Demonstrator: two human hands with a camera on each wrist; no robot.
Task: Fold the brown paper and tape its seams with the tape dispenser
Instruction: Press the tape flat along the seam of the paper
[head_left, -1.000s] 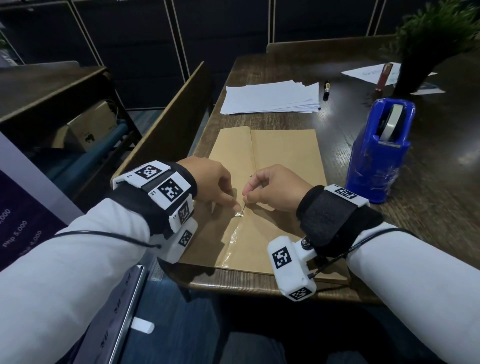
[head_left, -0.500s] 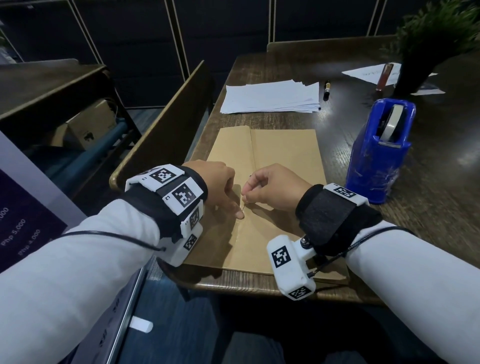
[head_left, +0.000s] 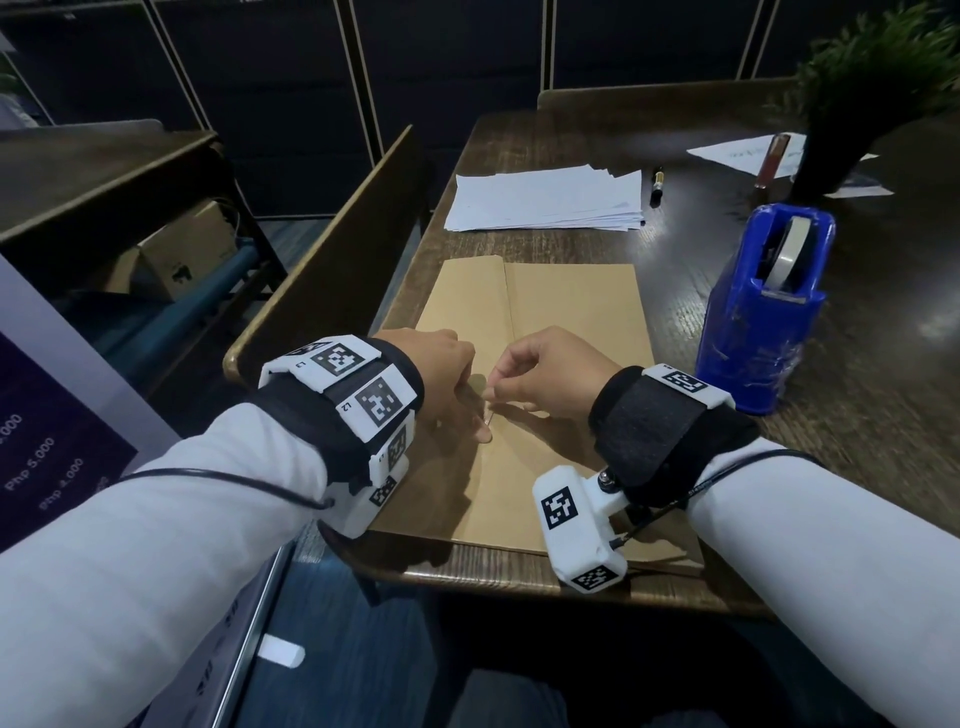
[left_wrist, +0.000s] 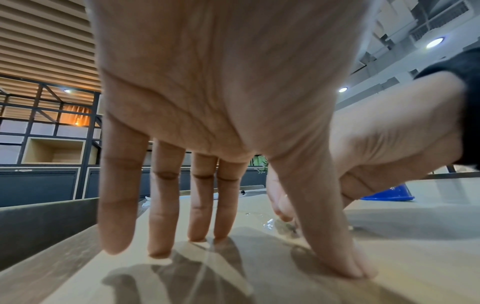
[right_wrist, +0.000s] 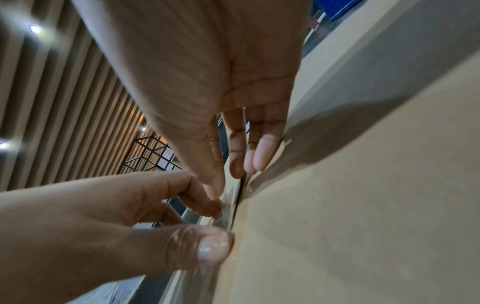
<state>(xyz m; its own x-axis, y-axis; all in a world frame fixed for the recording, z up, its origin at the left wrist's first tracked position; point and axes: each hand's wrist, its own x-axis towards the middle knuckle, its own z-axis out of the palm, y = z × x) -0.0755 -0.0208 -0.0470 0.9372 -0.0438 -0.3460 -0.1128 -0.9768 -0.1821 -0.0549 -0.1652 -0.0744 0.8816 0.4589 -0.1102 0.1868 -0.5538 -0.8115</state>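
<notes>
The brown paper (head_left: 571, 312) lies folded flat on the dark wooden table (head_left: 779, 467), with its seam (head_left: 506, 301) running away from me. My left hand (head_left: 467, 410) presses straight fingertips (left_wrist: 161, 246) and thumb (left_wrist: 345, 263) onto the paper at the seam. Close beside it, my right hand (head_left: 493, 397) pinches a clear strip of tape (right_wrist: 226, 209) between thumb and fingers just over the seam. The left thumb (right_wrist: 215, 248) holds the tape down nearer to me. A blue tape dispenser (head_left: 753, 322) stands upright to the right of the paper, untouched.
Behind the brown paper lie a stack of white sheets (head_left: 545, 202) and a marker (head_left: 658, 184). A potted plant (head_left: 831, 156) stands at the far right with more sheets. A wooden seat back (head_left: 322, 260) runs along the table's left side.
My left hand has shifted a little rightward and farther along the seam. The shiny tape stretch seen near the front edge a second ago no longer glints. The right hand stays put.
</notes>
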